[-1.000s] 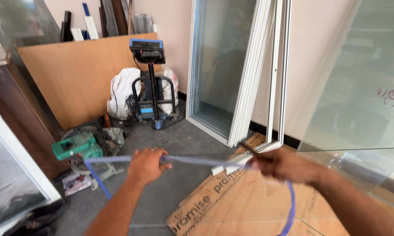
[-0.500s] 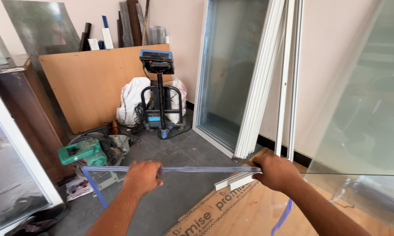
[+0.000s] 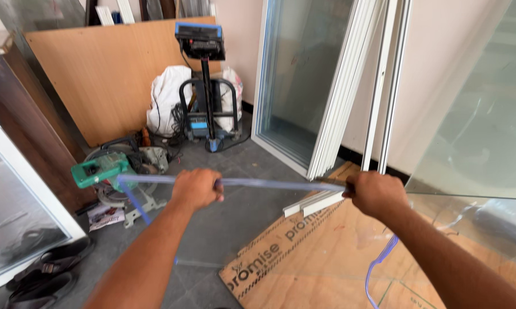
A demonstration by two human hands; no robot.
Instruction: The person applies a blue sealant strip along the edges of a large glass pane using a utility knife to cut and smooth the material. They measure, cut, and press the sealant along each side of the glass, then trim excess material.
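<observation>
Inside the closed fingers of the left hand and of the right hand, the thin, clear bluish plastic strip is hidden. Below the right fingers its loose end runs off the bottom edge. Beyond the left fingers its bent end drops behind the forearm. Both forearms are cut by the bottom edge. The large clear glass pane beside the right fingers is cropped at the right

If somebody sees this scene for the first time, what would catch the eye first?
Probably the two hands, left hand and right hand, pulling a bluish clear strip taut at centre. Behind stand a white window frame against the wall and a green saw on the floor, left.
</observation>
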